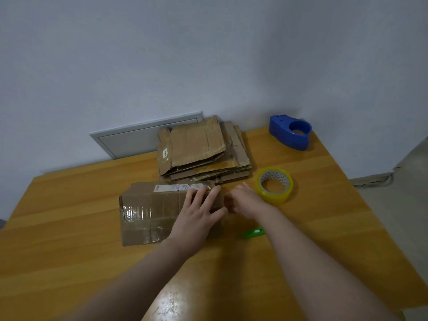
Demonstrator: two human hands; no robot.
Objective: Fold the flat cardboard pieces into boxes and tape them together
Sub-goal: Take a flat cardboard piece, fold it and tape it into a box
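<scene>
While the left hand (199,212) lies spread on the box (143,209), the right hand's (243,200) state is unclear.

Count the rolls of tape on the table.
1: the yellow tape roll lies flat beside the right hand. The blue dispenser at the far edge seems to hold none.

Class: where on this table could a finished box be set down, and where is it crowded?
Free: table left of the box, and right of the cutter. Crowded: among stack, tape, left hand and right hand.
</scene>
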